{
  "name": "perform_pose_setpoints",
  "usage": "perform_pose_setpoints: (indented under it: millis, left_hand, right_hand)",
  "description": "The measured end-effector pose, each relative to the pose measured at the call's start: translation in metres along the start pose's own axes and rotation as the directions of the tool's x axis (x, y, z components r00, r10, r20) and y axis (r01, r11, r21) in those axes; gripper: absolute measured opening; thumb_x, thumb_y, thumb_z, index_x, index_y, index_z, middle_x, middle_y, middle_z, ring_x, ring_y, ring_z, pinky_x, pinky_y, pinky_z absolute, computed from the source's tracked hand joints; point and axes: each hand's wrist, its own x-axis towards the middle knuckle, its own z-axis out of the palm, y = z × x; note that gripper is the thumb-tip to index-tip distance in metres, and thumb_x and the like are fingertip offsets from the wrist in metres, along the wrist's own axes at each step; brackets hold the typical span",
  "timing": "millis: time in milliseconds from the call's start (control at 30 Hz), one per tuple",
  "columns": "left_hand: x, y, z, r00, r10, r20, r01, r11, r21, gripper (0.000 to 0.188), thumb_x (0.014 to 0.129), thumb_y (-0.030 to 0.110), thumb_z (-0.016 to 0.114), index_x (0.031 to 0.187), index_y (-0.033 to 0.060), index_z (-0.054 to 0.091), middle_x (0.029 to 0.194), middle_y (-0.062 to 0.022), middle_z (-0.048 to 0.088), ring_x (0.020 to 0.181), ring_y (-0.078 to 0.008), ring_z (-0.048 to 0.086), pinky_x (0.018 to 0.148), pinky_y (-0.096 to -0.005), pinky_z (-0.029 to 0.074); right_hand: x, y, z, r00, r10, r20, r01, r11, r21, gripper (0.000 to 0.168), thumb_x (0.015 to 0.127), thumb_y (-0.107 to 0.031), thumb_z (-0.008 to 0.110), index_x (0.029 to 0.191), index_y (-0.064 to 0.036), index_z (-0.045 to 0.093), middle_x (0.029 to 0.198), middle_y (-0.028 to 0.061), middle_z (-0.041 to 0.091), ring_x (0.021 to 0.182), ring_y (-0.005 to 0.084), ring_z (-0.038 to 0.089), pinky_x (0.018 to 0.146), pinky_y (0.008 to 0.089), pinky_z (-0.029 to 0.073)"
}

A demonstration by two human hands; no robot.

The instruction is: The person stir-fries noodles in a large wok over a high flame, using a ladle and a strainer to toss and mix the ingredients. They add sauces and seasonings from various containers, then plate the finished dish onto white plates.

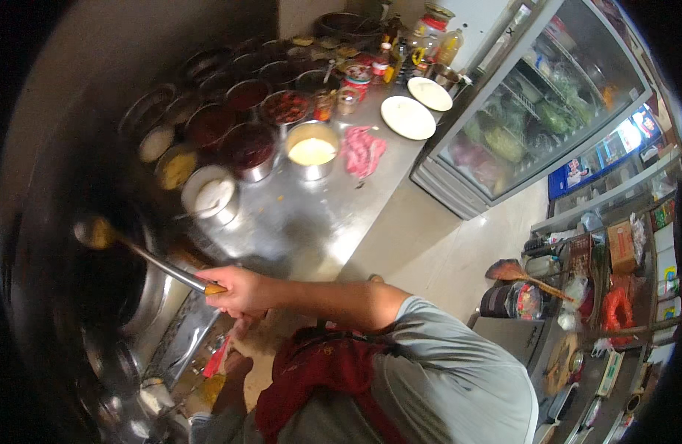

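Note:
My right hand (242, 291) is closed around the wooden end of a metal ladle's handle (171, 270). The ladle's bowl (96, 232), with something yellowish in it, is over a dark wok (110, 283) at the left. My left hand (242, 328) is lower, just below the right, blurred and partly hidden; its grip cannot be made out. Near it is a red strip-like item (216, 358). On the steel counter (296, 222) stand a pot of pale yellow contents (313, 151) and a pot of white contents (214, 197).
Several bowls of dark red condiments (247, 145) crowd the counter's back. A pink cloth (363, 151) and two white plates (408, 117) lie near its right edge. Beyond stands a glass-door fridge (518, 122); loaded shelves (590, 311) fill the right.

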Motion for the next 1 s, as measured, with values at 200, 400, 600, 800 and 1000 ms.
perform_pose_setpoints:
  millis: [200,400,600,800,1000]
  left_hand:
    - [0.016,0.136,-0.084,0.723,0.492,0.485,-0.343,0.865,-0.366,0.037,0.089,0.030,0.065,0.114,0.0030,0.063,0.106,-0.0162,0.068,0.095,-0.0256,0.065,0.080,-0.0402,0.053]
    - [-0.073,0.429,-0.332,0.870,0.462,0.172,-0.377,0.848,-0.372,0.015,0.086,0.019,0.063,0.092,0.0063,0.070,0.087,-0.0119,0.071,0.080,-0.0216,0.066,0.073,-0.0366,0.053]
    - [0.011,0.609,-0.463,0.606,0.668,-0.432,-0.781,0.601,-0.166,0.012,0.084,0.017,0.060,0.084,0.0067,0.065,0.081,-0.0162,0.066,0.075,-0.0318,0.065,0.070,-0.0414,0.051]
    - [0.180,0.719,-0.628,0.387,0.541,-0.747,-0.651,0.734,0.194,0.018,0.081,0.016,0.063,0.093,0.0047,0.069,0.092,-0.0208,0.067,0.089,-0.0377,0.066,0.079,-0.0475,0.053]
    - [0.337,0.784,-0.741,0.568,0.464,-0.680,-0.316,0.885,0.341,0.029,0.078,0.013,0.067,0.104,0.0010,0.069,0.098,-0.0207,0.066,0.095,-0.0371,0.066,0.081,-0.0480,0.055]
  right_hand:
    - [-0.192,-0.122,-0.137,0.979,0.023,-0.204,-0.016,0.999,0.037,0.044,0.099,-0.009,0.054,0.141,-0.006,0.042,0.079,0.0062,0.059,0.051,0.0102,0.054,0.045,0.0251,0.044]
    - [-0.326,-0.214,-0.262,0.770,0.045,-0.637,-0.038,0.999,0.025,0.028,0.099,-0.021,0.059,0.121,-0.006,0.051,0.064,-0.0040,0.047,0.040,0.0076,0.041,0.033,0.0258,0.033]
    - [-0.396,-0.278,-0.347,0.711,-0.086,-0.698,0.145,0.989,0.025,0.036,0.098,-0.023,0.058,0.125,-0.002,0.046,0.064,-0.0017,0.042,0.042,0.0085,0.040,0.034,0.0263,0.034]
    - [-0.400,-0.347,-0.454,0.712,-0.131,-0.690,0.140,0.989,-0.043,0.037,0.098,-0.021,0.057,0.127,0.000,0.046,0.064,0.0009,0.044,0.041,0.0092,0.041,0.032,0.0261,0.034]
    - [-0.366,-0.404,-0.555,0.673,-0.015,-0.739,-0.016,0.999,-0.035,0.039,0.098,-0.021,0.058,0.128,0.000,0.046,0.062,-0.0003,0.045,0.041,0.0094,0.043,0.033,0.0263,0.036]
